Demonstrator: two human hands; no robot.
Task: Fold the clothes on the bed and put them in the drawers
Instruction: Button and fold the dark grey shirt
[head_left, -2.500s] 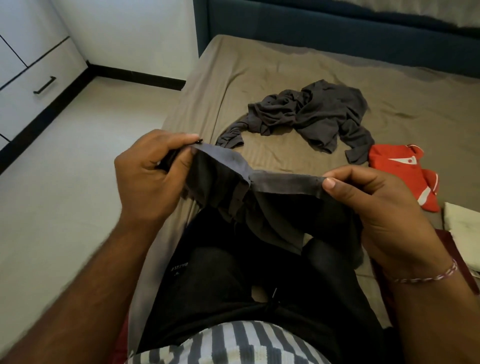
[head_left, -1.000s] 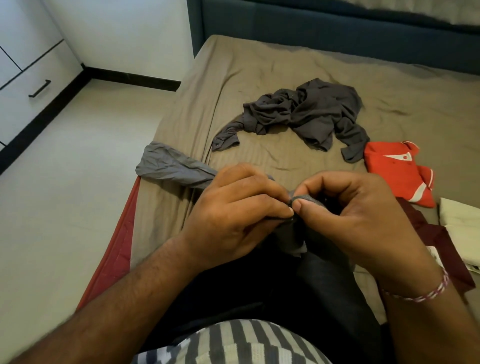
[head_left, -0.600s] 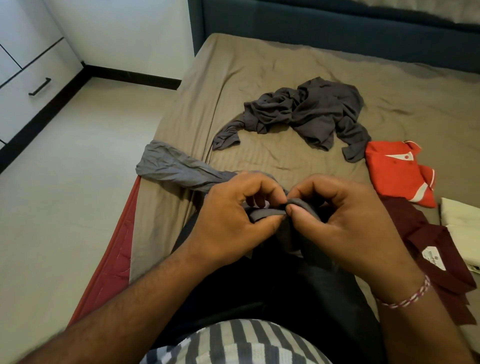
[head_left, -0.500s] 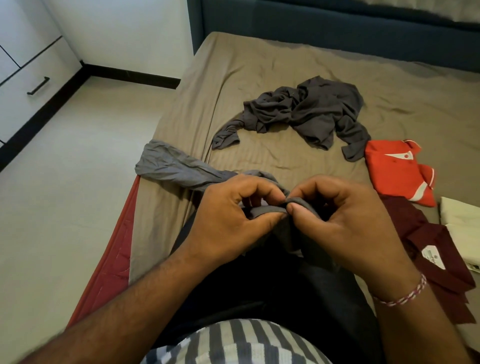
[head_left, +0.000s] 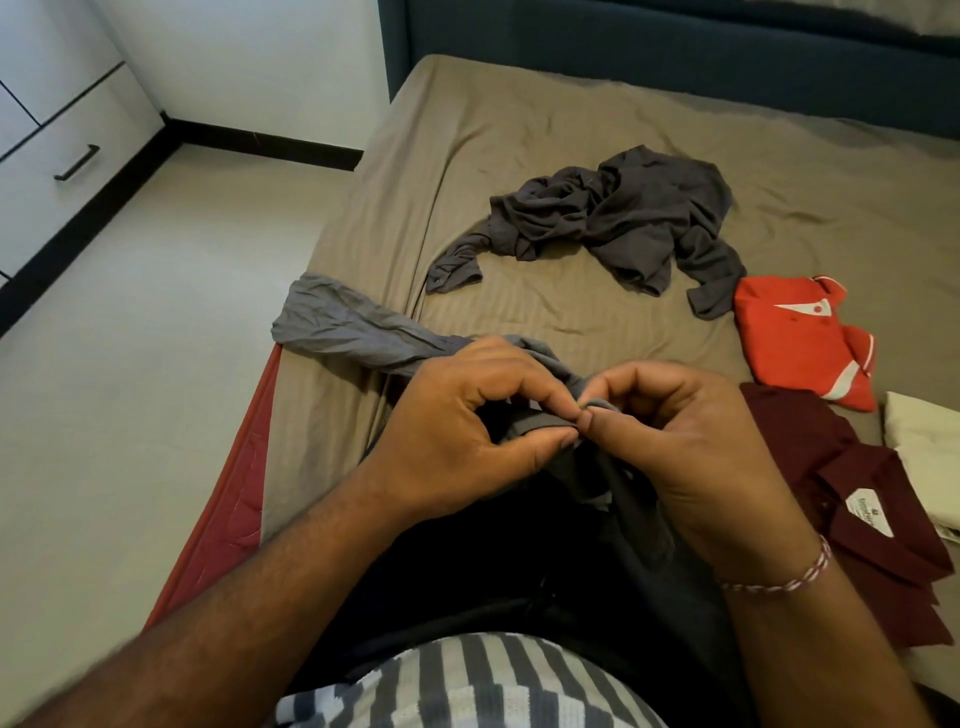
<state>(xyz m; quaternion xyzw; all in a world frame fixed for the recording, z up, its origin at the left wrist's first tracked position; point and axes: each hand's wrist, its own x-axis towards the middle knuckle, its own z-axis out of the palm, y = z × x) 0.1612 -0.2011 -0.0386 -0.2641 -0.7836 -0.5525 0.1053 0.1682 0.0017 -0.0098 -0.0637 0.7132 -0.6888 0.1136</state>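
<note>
Both hands meet over the lap. Left hand and right hand each hold a pinching grip on the grey garment, whose free end trails left over the bed edge. Crumpled dark shirt mid-bed; folded red shirt and maroon shirt at right. Drawers stand across bare floor.

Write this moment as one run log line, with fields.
step: folding | left hand: pinches grey garment | right hand: pinches same garment | dark grey shirt: crumpled on bed | drawers: closed
</note>
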